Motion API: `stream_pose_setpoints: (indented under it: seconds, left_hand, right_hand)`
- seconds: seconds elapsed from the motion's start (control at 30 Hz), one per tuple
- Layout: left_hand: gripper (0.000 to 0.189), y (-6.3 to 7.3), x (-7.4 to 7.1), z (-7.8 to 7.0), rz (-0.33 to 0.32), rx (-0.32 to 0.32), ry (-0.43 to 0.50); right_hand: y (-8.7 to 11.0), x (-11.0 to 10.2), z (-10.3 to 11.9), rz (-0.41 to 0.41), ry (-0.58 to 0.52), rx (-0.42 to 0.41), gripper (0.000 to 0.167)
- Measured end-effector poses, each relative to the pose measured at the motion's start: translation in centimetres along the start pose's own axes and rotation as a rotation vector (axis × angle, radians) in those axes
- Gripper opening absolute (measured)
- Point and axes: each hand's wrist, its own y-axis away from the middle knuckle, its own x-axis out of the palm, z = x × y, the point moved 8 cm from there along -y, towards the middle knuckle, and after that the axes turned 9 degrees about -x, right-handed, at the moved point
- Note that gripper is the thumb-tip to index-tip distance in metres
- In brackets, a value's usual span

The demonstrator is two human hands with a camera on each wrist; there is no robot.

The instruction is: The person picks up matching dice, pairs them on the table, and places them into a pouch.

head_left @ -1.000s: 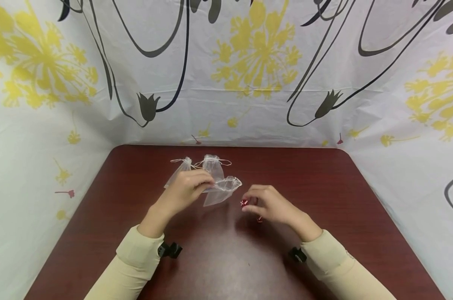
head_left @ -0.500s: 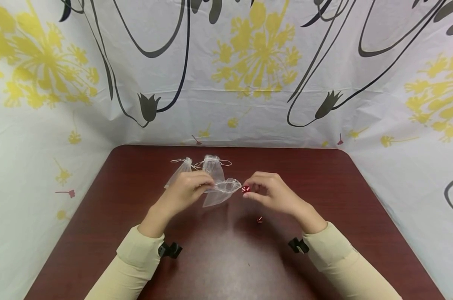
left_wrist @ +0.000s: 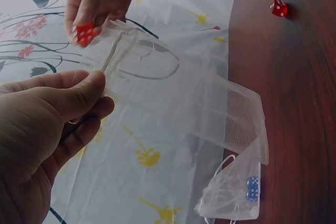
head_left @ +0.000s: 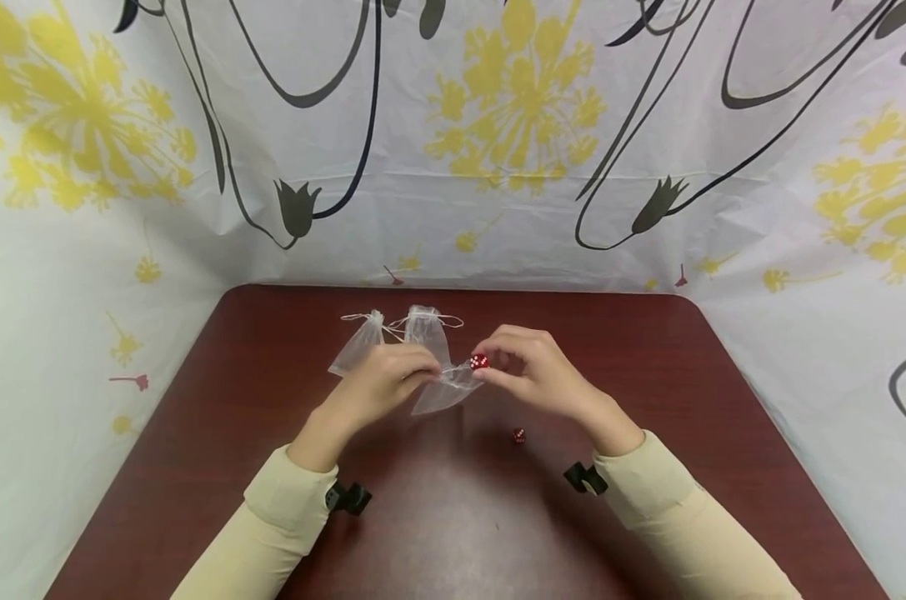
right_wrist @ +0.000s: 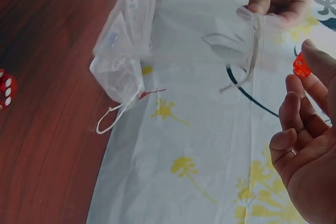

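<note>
My left hand [head_left: 370, 387] pinches the rim of a sheer white drawstring pouch [head_left: 441, 397], which hangs above the table. Between thumb and fingertips my right hand [head_left: 546, 377] holds a red die [head_left: 479, 362] with white dots. In the head view this die is right at the pouch's mouth; in the left wrist view the held die [left_wrist: 84, 34] is close beside the pouch's rim. A second red die [head_left: 519, 435] lies on the table, below and right of the pouch.
Two more sheer pouches, one on the left [head_left: 357, 348] and one on the right [head_left: 426, 327], lie behind my left hand with drawstrings gathered. Blue dice [left_wrist: 253, 189] show through one. The dark red table [head_left: 648, 358] meets a patterned white sheet [head_left: 392, 217] at the back.
My right hand has lifted the red die away from the other die, then moved up and left to the pouch's mouth. My left hand has shifted slightly right with the pouch.
</note>
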Motion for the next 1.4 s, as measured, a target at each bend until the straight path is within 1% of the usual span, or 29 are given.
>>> stream_pose_setpoints:
  seconds: [0.2, 0.3, 0.43, 0.57, 0.63, 0.77, 0.9, 1.23, 1.4]
  left_hand:
    - [0.012, -0.8, 0.3, -0.6, 0.011, 0.031, 0.045]
    - [0.013, -1.0, 0.2, -0.7, -0.010, 0.034, 0.067]
    - [0.015, -0.9, -0.3, -0.6, -0.048, 0.022, 0.093]
    - [0.013, -0.8, -0.6, -0.4, -0.071, 0.018, 0.093]
    - [0.013, -0.6, -0.6, -0.3, -0.083, 0.026, 0.087]
    - [0.016, -0.3, -0.7, -0.2, -0.103, 0.033, 0.083]
    - [0.016, -0.1, -0.7, 0.0, -0.101, 0.027, 0.086]
    - [0.015, 0.1, -0.7, 0.1, -0.091, 0.019, 0.094]
    - [0.016, 0.2, -0.6, 0.2, -0.093, 0.017, 0.106]
  right_hand:
    - [-0.9, 0.3, 0.3, 0.008, 0.001, -0.028, 0.020]
    - [-0.9, 0.4, 0.4, 0.007, 0.003, -0.031, 0.020]
    - [-0.9, 0.4, 0.3, 0.006, 0.010, -0.023, 0.020]
    - [-0.7, 0.2, 0.2, -0.017, 0.016, -0.006, 0.026]
    - [-0.3, -0.1, 0.1, -0.036, 0.025, 0.004, 0.029]
    - [0.6, -0.5, -0.3, -0.068, 0.038, 0.024, 0.033]
    - [1.8, -0.6, -0.7, -0.083, 0.042, 0.048, 0.034]
    - [6.1, -0.9, -2.5, -0.094, 0.071, 0.137, 0.031]
    - [7.7, -1.2, -3.2, -0.100, 0.089, 0.154, 0.030]
